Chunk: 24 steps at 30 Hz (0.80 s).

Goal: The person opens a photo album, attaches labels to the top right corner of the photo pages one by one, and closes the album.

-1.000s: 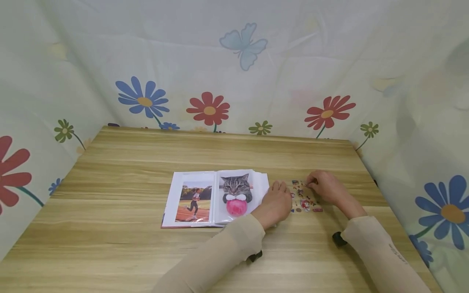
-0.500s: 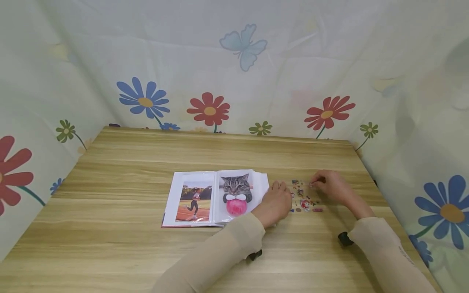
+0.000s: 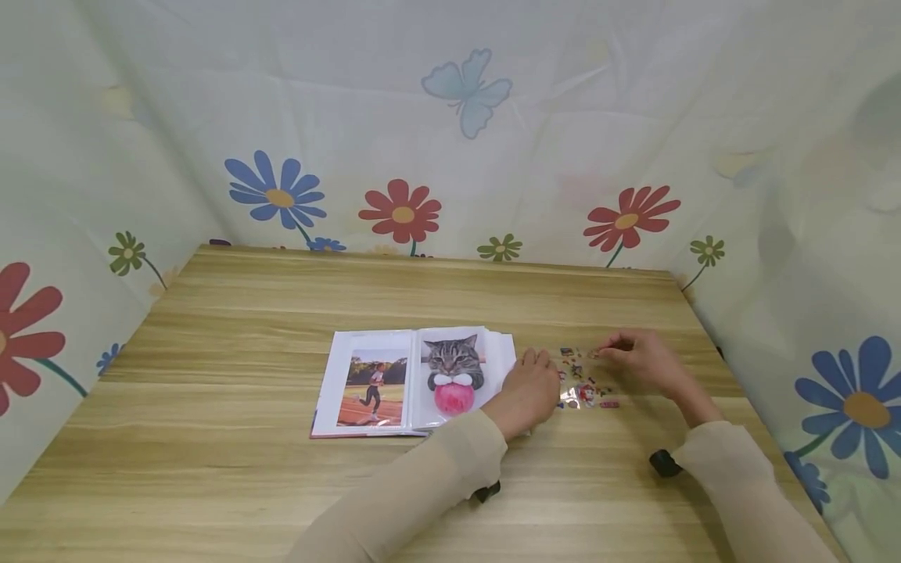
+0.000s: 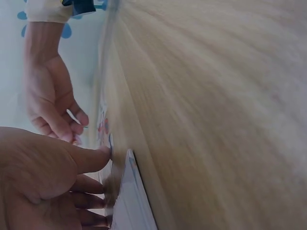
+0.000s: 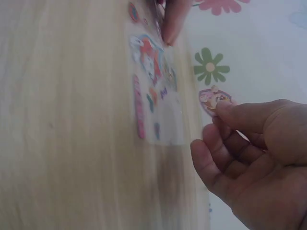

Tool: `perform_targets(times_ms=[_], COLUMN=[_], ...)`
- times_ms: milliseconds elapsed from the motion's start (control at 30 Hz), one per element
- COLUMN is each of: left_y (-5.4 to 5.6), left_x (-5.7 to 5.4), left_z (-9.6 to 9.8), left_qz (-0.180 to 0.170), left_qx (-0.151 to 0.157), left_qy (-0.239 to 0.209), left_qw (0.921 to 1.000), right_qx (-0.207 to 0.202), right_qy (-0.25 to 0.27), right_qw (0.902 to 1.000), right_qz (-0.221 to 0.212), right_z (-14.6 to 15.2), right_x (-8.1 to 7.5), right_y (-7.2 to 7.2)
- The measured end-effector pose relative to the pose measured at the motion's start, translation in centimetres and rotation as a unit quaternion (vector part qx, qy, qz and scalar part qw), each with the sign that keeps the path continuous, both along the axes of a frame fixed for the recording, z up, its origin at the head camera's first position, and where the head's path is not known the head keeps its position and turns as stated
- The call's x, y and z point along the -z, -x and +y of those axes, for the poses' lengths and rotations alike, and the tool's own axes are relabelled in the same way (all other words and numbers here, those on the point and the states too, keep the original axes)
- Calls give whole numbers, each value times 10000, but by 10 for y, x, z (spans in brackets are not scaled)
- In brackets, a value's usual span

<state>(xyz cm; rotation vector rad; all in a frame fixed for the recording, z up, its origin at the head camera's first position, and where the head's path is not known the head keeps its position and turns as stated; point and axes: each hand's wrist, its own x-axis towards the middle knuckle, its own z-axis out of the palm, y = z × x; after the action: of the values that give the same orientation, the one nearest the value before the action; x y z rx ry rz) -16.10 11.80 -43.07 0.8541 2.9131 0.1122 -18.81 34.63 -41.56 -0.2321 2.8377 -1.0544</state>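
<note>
A clear sheet of small cartoon stickers (image 3: 587, 391) lies on the table right of an open photo album (image 3: 325, 391). My left hand (image 3: 529, 391) rests on the sheet's left part, and its palm hides that end. In the left wrist view the left thumb (image 4: 93, 159) and straight fingers touch down beside the album's edge. My right hand (image 3: 644, 361) is raised just above the sheet's far right corner. Between its thumb and index finger it pinches one loose sticker (image 5: 209, 99) with a pink cartoon figure, clear of the sheet.
The album shows a runner photo (image 3: 373, 387) and a cat picture (image 3: 454, 371) with a pink ball. The wooden table (image 3: 232, 352) ends at a flower-printed cloth wall (image 3: 535, 156). Dark wrist straps (image 3: 664, 463) show under both sleeves.
My right hand has moved slightly to the right, away from the sheet, with the sticker held in its fingertips. The left hand and the album have stayed in place.
</note>
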Motion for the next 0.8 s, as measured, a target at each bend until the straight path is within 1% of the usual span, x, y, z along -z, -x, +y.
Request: perform_targets(times_ms=[100,167,333,433,533,633,733,800], left_y=[-1,-2,-4,-4,-5,-5,-5,-6], left_x=[0,1,4,5,5,6,6,5], left_z=[0,0,1,2,2,2,2,2], left_qz=[48,58,106,95,140,293,509,587], left_qx=[16,8,13,12,-23,-53,-112,-148], left_qy=[50,68,180,230,176,114,-35,-141], left_qw=[10000,10000,9998,9997,9997,9995,9986,9981], right_qx=[-65,-107,-144,-105,-80,-56,20,46], right_qy=[268,440,568,524,419,281,202,178], right_qw=[9992,9982,9971,9976,9986,9993,9995,9995], right_qz=[-289,-399,-481,-436,-312,-222,-227,-262], right_z=[-3,-5,-7,-8,-9,-10,-10,-10], right_x=[1,2,6,9,11,12,12,12], right_y=[0,-1,1,2,2,3,3,3])
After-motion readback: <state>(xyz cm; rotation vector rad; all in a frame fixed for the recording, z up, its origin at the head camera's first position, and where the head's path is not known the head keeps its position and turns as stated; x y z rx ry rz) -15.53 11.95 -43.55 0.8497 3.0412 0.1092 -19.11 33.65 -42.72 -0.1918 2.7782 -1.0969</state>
